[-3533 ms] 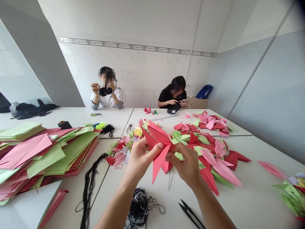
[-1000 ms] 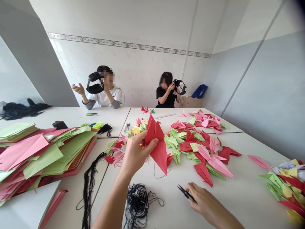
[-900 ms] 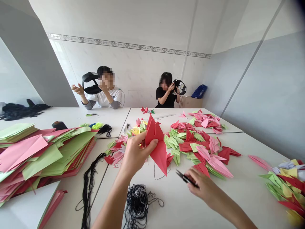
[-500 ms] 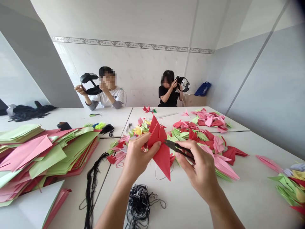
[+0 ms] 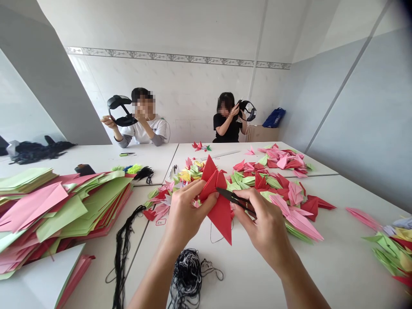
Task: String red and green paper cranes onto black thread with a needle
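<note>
White tabletop seam (image 5: pixel 137 238), apparently just left of the left hand (image 5: pixel 188 216)

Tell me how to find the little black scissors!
On the white table, look in the middle for the left hand and right hand holding a big red paper crane. The right hand pinches small black snips, their points aimed at the crane. The black thread tangle below is soft and loopy, but the snips are straight and pointy.

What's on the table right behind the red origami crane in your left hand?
Folded pink, green and yellow paper birds lie heaped on the white table behind the red origami crane. Whatever lies directly behind the crane and the left hand is covered and cannot be seen.
</note>
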A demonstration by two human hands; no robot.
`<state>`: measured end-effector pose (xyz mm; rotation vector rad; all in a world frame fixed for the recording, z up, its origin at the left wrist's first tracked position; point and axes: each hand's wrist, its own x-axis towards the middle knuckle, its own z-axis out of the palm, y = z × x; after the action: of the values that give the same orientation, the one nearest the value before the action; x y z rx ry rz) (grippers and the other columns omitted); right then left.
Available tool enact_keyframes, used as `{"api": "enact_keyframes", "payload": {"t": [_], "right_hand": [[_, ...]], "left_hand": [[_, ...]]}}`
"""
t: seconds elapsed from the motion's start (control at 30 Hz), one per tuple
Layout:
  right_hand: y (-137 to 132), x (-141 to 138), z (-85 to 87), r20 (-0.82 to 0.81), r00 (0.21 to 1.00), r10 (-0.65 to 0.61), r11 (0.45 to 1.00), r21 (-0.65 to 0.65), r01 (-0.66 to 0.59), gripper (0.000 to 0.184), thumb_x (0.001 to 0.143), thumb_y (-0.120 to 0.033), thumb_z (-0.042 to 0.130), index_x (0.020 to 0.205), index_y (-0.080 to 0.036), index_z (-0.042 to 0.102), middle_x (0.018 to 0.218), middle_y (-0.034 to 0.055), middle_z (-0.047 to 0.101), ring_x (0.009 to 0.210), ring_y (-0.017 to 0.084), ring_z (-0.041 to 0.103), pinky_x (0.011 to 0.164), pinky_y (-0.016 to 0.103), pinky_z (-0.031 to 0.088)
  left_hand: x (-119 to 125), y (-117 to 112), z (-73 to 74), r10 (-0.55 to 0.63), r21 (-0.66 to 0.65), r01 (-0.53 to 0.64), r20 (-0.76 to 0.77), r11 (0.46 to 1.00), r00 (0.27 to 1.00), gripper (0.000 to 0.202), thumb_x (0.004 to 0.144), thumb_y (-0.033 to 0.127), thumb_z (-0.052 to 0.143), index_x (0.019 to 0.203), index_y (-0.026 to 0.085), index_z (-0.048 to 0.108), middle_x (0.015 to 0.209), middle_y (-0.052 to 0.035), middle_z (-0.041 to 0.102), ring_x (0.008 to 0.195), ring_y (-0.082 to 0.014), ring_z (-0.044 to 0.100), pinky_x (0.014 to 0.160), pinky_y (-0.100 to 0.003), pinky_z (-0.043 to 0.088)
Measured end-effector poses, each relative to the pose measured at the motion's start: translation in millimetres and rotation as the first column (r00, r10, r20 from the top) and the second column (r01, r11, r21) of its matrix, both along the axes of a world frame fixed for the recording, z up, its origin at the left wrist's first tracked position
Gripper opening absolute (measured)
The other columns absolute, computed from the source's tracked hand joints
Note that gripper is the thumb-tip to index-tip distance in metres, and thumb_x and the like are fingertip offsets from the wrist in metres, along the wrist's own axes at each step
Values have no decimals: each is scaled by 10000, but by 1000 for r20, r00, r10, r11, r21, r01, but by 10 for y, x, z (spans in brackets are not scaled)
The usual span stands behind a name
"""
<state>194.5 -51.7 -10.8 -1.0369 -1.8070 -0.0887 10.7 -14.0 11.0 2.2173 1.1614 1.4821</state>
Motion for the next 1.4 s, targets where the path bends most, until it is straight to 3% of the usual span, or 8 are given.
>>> {"api": "enact_keyframes", "payload": {"t": [0.27, 0.4, 0.63, 0.9, 1.0, 1.07, 1.23, 1.4], "right_hand": [[28, -17, -21, 49, 998, -29, 991, 129, 23, 107, 1007, -182, 587, 1109, -208, 563, 897, 30, 730, 718, 145, 719, 599, 228, 548], [38, -13, -34, -95, 994, -46, 976, 207, 65, 187, 987, -165, 598, 1157, -226, 552, 934, 38, 719, 760, 153, 721, 629, 224, 576], [93, -67, -54, -288, 955, 73, 993, -68, -96, 142, 942, -254, 629, 1004, -231, 504, 738, -41, 586, 586, 103, 597, 521, 183, 502], [206, -92, -73, -295, 942, 162, 983, -32, -179, 193, 947, -164, 602, 783, -211, 510, 727, -34, 530, 627, 94, 495, 543, 199, 385], [208, -64, -68, -473, 851, 228, 959, -41, -280, 177, 980, -217, 578, 814, -214, 517, 771, -32, 569, 572, 81, 467, 525, 207, 400], [204, -7, -45, -649, 724, 234, 956, 20, -291, 138, 1014, -281, 542, 891, -225, 519, 778, -30, 607, 519, 79, 476, 496, 214, 419], [182, 353, 131, -897, 404, 177, 984, 159, -77, 123, 980, -290, 593, 902, -224, 524, 537, -80, 486, 448, 102, 418, 424, 208, 357], [151, 768, 276, -918, 317, 237, 947, 292, 135, 123, 845, -140, 611, 768, -198, 536, 551, -75, 382, 482, 84, 291, 457, 229, 280]], "left_hand": [[-3, 5, -25, 18, 24, -17, -17, 1000, 1000, 313, 925, 208, 590, 659, 185, 425, 618, 41, 429, 611, -112, 349, 569, -241, 305], [-17, 38, -49, 27, -58, -29, -46, 998, 999, 272, 934, 272, 591, 692, 185, 504, 636, 31, 484, 619, -122, 390, 578, -248, 320], [66, 45, -93, -44, -45, 39, -123, 998, 991, 285, 904, 207, 582, 663, 183, 431, 643, 35, 445, 590, -108, 355, 564, -237, 278], [135, 21, -146, -116, -3, 117, -189, 993, 975, 250, 885, 109, 573, 702, 180, 418, 660, 56, 425, 599, -93, 336, 569, -221, 248], [125, 38, -154, -141, -98, 123, -207, 988, 968, 258, 915, 172, 579, 704, 180, 431, 672, 55, 461, 602, -91, 367, 571, -226, 255], [100, 66, -157, -128, -171, 87, -245, 981, 961, 273, 933, 230, 579, 703, 180, 441, 673, 53, 483, 602, -94, 379, 575, -236, 258], [-29, 207, -162, -58, -271, -11, -246, 962, 967, 350, 971, 370, 526, 688, 181, 443, 623, 48, 446, 580, -107, 351, 572, -260, 240], [-155, 369, -216, -35, -321, -25, -179, 947, 983, 364, 979, 416, 468, 703, 180, 483, 632, 30, 461, 594, -121, 392, 568, -261, 247]]}}
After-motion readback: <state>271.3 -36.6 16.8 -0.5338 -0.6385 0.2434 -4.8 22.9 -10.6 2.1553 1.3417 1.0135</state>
